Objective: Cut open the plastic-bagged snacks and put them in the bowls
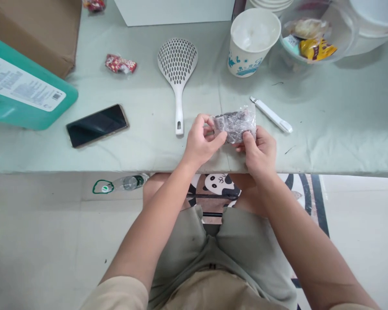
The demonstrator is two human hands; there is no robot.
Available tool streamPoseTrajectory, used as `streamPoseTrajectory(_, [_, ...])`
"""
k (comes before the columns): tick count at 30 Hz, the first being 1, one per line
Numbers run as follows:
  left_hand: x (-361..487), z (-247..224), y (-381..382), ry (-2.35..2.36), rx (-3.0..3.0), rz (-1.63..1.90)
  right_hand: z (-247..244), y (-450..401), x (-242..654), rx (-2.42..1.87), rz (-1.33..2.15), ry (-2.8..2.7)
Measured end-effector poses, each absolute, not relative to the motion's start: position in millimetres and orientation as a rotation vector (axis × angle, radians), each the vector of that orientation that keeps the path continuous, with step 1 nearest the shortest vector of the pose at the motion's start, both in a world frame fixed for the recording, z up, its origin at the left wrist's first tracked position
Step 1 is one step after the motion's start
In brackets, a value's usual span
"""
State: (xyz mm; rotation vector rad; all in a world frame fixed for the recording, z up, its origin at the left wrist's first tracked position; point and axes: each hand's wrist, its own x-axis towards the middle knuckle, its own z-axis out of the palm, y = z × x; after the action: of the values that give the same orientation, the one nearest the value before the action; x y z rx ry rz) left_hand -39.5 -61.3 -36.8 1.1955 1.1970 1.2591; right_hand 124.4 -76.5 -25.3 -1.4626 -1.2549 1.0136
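Observation:
A dark item in clear, crinkled plastic wrap (234,125) is held just above the table's front edge. My left hand (202,140) pinches its left end between thumb and fingers. At its lower right, my right hand (259,150) grips it with the thumb on top and the fingers underneath. What the wrap contains cannot be made out. A white utility knife (271,114) lies to the right of the wrapped item. On the left rests a white slotted skimmer (178,69), its handle pointing toward me.
A black phone (97,125), a teal jug (29,86) and a brown box (42,30) are on the left. Red candy packets (120,63) lie behind the phone. A paper cup (254,41) and a clear bowl of snacks (318,32) stand at the back right.

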Motion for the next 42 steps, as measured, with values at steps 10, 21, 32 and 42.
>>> streamPoseTrajectory(10, [-54,-39,-58,1.154,1.12,1.301,-36,-74,129,-1.401,1.035,-1.17])
streamPoseTrajectory(21, [-63,-41,-52,0.927,0.762,1.339,-42,-74,128,-1.376,1.038,-1.127])
streamPoseTrajectory(32, [-66,-41,-50,0.917,0.65,1.316,-33,-89,122,-1.402,0.775,-1.44])
streamPoseTrajectory(42, [-64,-43,-51,0.908,0.828,1.283,-35,-25,199,-1.762,0.17,-1.793])
